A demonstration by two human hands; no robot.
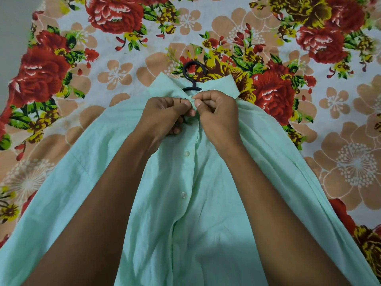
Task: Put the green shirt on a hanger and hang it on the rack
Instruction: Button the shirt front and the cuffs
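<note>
Pale green cotton shirt [185,203] on a black plastic hanger [192,77]: left hand [165,114] and right hand [216,114], fingers curled, pinch its placket just below the collar.

light: soft, even, moderately bright | shadows: faint under forearms on pale mint-green cotton shirt [185,203], darker patch bottom centre | glare: none | focus: sharp mid-frame, slight softness | distortion: wide-angle stretch at edges of floral printed bedsheet [61,58]

A floral bedsheet [268,27] carries the green shirt [185,223] on its hanger [190,76].
</note>
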